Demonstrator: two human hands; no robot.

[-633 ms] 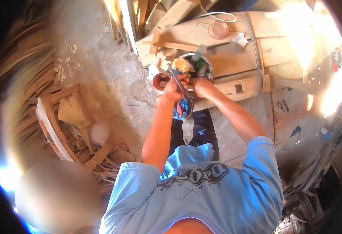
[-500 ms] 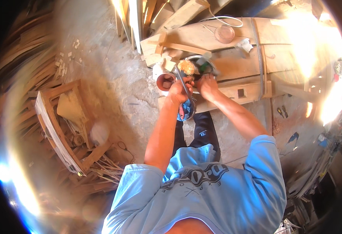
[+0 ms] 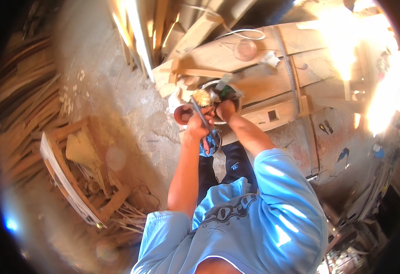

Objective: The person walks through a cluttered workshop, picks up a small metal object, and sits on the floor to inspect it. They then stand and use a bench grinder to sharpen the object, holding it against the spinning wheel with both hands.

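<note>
At the left end of the wooden bench, my left hand [image 3: 197,126] is closed around a long dark grey rod [image 3: 197,106], which slants down toward me. My right hand [image 3: 226,110] reaches into a round, light-rimmed container [image 3: 240,102]; its fingers are largely hidden, so any hold there does not show. Inside that container lies something dark green [image 3: 227,92]. A tuft of straw-coloured bristles [image 3: 201,97] stands just beyond my left hand. Beside it is a reddish-brown pot [image 3: 180,114]. Below the rod is a blue container or wrapping [image 3: 205,148] with a pinkish-red piece [image 3: 206,145] in it.
The bench [image 3: 264,68] carries a round reddish lid-like disc [image 3: 245,50], a crumpled white piece [image 3: 270,59] and a dark strap [image 3: 290,68]. A wooden frame [image 3: 67,178] stands on the floor at left, near stacked boards [image 3: 17,114]. Two dark-handled tools [image 3: 326,127] lie at right.
My view has shifted, so the bench sits further left. My right hand has moved from the container's rim deeper into it. My left hand still grips the rod.
</note>
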